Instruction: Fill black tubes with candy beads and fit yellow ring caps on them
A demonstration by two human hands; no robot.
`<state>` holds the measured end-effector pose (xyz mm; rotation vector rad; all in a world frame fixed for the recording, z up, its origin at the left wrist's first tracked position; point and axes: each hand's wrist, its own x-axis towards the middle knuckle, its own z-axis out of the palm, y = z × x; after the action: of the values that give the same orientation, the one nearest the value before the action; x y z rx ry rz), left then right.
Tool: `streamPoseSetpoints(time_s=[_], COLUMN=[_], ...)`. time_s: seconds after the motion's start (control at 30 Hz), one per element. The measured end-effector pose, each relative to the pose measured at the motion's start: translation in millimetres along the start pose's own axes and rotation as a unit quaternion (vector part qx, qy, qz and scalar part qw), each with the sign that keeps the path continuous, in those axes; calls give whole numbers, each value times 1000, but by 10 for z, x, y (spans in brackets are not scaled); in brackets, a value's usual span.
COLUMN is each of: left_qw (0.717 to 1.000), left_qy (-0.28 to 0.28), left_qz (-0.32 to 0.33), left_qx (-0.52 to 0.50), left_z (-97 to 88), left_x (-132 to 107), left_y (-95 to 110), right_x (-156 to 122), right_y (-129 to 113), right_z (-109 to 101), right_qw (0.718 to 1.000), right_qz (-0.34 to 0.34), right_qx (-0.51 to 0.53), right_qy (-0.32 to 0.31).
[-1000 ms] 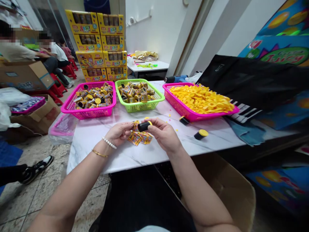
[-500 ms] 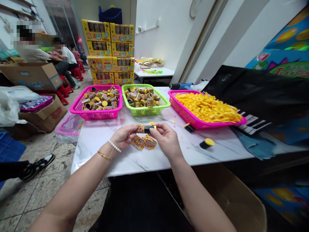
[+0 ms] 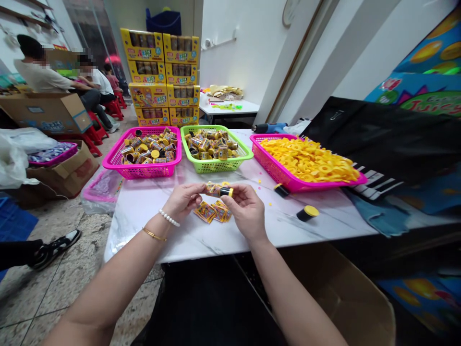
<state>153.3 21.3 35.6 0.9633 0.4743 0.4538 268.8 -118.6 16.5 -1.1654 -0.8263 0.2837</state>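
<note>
Over the table, my right hand (image 3: pixel 248 211) grips a small black canister with a yellow end (image 3: pixel 226 191) between thumb and fingers. My left hand (image 3: pixel 184 199) pinches a printed yellow label (image 3: pixel 212 189), whose right side meets the canister. How far it is stuck on I cannot tell. Just below the hands lies a fanned pile of similar labels (image 3: pixel 212 212). To the right, a bare black canister with a yellow end (image 3: pixel 308 213) lies on its side, and another dark canister (image 3: pixel 281 190) rests against the right basket.
Behind my hands stand a pink basket (image 3: pixel 144 170) and a green basket (image 3: pixel 220 166) of labelled canisters. A pink basket (image 3: pixel 306 186) at right holds yellow rings. Beyond are a blue power tool (image 3: pixel 269 128) and stacked yellow boxes (image 3: pixel 148 95). People sit at far left.
The label, earlier lying along the canister, now stands more lifted and spread to its left. The right hand has tilted the canister slightly, and the left fingers have shifted a little upward.
</note>
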Motion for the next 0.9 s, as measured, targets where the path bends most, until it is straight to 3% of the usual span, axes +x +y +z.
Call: streamPoseSetpoints(time_s=[0.1, 0.3, 0.47, 0.7, 0.77, 0.83, 0.9], left_qw=[995, 989, 980, 974, 968, 952, 932], left_qy=[49, -115, -139, -168, -175, -166, -143], left_qz=[62, -27, -4, 10, 41, 99, 148], left_qx=[57, 91, 140, 151, 173, 236, 298], left_z=[-14, -10, 21, 22, 26, 32, 37], left_x=[0, -16, -42, -45, -59, -74, -81], left_y=[1, -37, -57, -100, -107, -109, -107], right_x=[-2, -55, -136, -197, -170, -118, -61], right_y=[7, -59, -76, -98, -92, -53, -4], right_z=[-67, -158, -237, -267, -272, -262, -241], right_qw=[1000, 994, 968, 945, 961, 984, 980], right_qz=[-16, -52, -131, -176, -115, 31, 166], right_qx=[-10, -66, -180, -257, -238, -152, -50], right_qy=[18, -75, -115, -100, -81, -87, -101])
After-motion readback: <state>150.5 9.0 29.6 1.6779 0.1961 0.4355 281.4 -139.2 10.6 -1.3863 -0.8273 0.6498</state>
